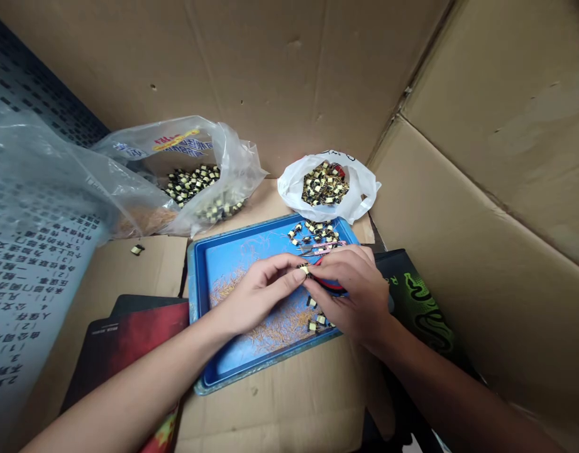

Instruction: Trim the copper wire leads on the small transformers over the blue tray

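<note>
My left hand (270,286) pinches a small transformer (305,269) with yellow tape and black ends between thumb and index finger. Thumb and fingertips of my right hand (352,286) are closed at the same transformer from the right. Red and black curved handles (334,287) show beneath my right palm; whether that hand grips them too is hidden. Both hands are above a blue tray (202,371). Just behind my right fingers lies a pink-handled metal tool (323,248). More small transformers (323,231) sit in the tray's far right corner, others near its front right.
Cut copper-coloured wire bits (280,330) litter the tray. Behind it stand a clear plastic bag (232,157) and a white bag (292,185), both holding many transformers. One loose transformer (137,250) lies at left. Cardboard walls (280,75) enclose the back and right.
</note>
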`<state>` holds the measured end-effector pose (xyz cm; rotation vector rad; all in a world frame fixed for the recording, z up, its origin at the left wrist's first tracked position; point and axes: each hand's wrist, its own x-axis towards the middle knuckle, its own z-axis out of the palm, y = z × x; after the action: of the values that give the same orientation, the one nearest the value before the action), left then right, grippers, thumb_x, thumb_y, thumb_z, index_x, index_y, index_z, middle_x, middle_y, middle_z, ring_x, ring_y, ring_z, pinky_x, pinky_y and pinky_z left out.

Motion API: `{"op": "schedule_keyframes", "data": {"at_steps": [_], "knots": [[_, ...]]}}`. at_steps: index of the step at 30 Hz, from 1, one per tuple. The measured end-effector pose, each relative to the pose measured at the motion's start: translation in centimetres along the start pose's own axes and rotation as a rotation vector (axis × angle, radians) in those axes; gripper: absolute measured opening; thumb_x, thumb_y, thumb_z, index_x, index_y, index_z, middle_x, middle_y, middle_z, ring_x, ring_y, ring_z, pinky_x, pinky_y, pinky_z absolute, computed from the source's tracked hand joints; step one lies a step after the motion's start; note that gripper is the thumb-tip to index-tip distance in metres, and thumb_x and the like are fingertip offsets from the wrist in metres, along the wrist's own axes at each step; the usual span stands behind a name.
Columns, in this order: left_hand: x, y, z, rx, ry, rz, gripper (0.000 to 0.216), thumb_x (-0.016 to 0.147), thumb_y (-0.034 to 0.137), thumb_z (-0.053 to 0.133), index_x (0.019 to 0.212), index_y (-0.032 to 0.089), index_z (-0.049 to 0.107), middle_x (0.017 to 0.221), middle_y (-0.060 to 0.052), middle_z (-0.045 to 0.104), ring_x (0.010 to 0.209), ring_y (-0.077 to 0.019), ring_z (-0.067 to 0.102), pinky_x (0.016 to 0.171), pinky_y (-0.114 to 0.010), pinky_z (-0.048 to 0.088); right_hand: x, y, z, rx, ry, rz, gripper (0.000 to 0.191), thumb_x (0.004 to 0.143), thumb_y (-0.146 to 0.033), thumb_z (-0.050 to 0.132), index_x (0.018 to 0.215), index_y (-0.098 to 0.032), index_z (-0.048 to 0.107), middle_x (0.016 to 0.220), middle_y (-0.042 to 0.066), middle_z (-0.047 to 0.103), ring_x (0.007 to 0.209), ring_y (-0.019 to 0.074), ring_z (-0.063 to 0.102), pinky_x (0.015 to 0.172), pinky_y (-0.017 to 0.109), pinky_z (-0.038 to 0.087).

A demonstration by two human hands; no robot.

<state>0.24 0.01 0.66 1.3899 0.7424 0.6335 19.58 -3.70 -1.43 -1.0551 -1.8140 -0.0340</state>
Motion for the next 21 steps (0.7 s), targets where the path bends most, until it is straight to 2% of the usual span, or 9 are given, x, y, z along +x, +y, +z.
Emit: {"op": "schedule_keyframes", "data": {"at_steps": [3, 5, 8, 11, 14, 18, 21], "knots": [[0.0, -0.1, 0.1, -0.052, 0.030, -0.029, 0.030, 0.097, 0.042, 0.066, 0.100, 0.013, 0.071, 0.086, -0.002, 0.065, 0.077, -0.0096, 0.052, 0.074, -0.023, 0.042, 0.1, -0.2, -0.2, 0.024, -0.012, 0.033, 0.018, 0.085, -0.019, 0.081, 0.095, -0.023, 0.066, 0.086, 0.002, 0.073, 0.082, 0.0220, 0.067, 0.081, 0.043, 0.050], [-0.1, -0.2, 0.2, -0.062, 0.049, -0.049, 0.034, 0.095, 0.045, 0.067, 0.094, 0.012, 0.069, 0.083, -0.001, 0.062, 0.073, -0.0086, 0.049, 0.070, -0.022, 0.040, 0.2, -0.4, -0.5, 0.116, -0.040, 0.140, 0.026, 0.084, -0.019, 0.079, 0.106, -0.023, 0.066, 0.091, 0.003, 0.072, 0.085, 0.0221, 0.068, 0.084, 0.044, 0.051], [-0.2, -0.2, 0.3, -0.012, 0.066, -0.093, 0.039, 0.093, 0.050, 0.069, 0.090, 0.011, 0.066, 0.078, 0.000, 0.059, 0.070, -0.0078, 0.045, 0.065, -0.022, 0.035, 0.4, -0.3, -0.9, 0.274, -0.103, 0.296, 0.032, 0.089, -0.018, 0.070, 0.121, -0.022, 0.065, 0.097, 0.004, 0.072, 0.088, 0.0204, 0.068, 0.088, 0.043, 0.053], [-0.2, -0.1, 0.3, 0.048, 0.059, -0.116, 0.042, 0.092, 0.052, 0.069, 0.090, 0.010, 0.066, 0.076, 0.000, 0.056, 0.068, -0.0076, 0.042, 0.061, -0.022, 0.032, 0.5, -0.2, -1.1, 0.318, -0.133, 0.318, 0.020, 0.093, -0.016, 0.066, 0.112, -0.023, 0.069, 0.099, 0.004, 0.074, 0.092, 0.0199, 0.069, 0.092, 0.043, 0.052], [-0.2, 0.2, 0.4, 0.059, 0.049, -0.118, 0.043, 0.091, 0.053, 0.069, 0.089, 0.010, 0.065, 0.074, 0.001, 0.054, 0.064, -0.0071, 0.038, 0.058, -0.022, 0.029, 0.6, -0.1, -1.0, 0.332, -0.115, 0.307, 0.011, 0.093, -0.014, 0.067, 0.098, -0.023, 0.071, 0.092, 0.002, 0.075, 0.092, 0.0203, 0.070, 0.093, 0.044, 0.052], [-0.2, 0.3, 0.4, 0.052, 0.046, -0.124, 0.043, 0.089, 0.054, 0.070, 0.083, 0.012, 0.062, 0.069, 0.003, 0.050, 0.060, -0.0064, 0.035, 0.055, -0.021, 0.027, 0.7, -0.3, -1.0, 0.346, -0.100, 0.304, 0.012, 0.091, -0.014, 0.068, 0.097, -0.023, 0.070, 0.091, 0.003, 0.075, 0.091, 0.0205, 0.070, 0.093, 0.045, 0.053], [-0.1, 0.1, 0.4, 0.068, 0.050, -0.138, 0.044, 0.089, 0.054, 0.069, 0.082, 0.012, 0.062, 0.071, 0.001, 0.053, 0.062, -0.0073, 0.038, 0.056, -0.022, 0.027, 0.8, -0.4, -1.2, 0.305, -0.095, 0.280, 0.011, 0.092, -0.014, 0.068, 0.095, -0.024, 0.070, 0.091, 0.002, 0.076, 0.091, 0.0207, 0.070, 0.092, 0.045, 0.053]]}}
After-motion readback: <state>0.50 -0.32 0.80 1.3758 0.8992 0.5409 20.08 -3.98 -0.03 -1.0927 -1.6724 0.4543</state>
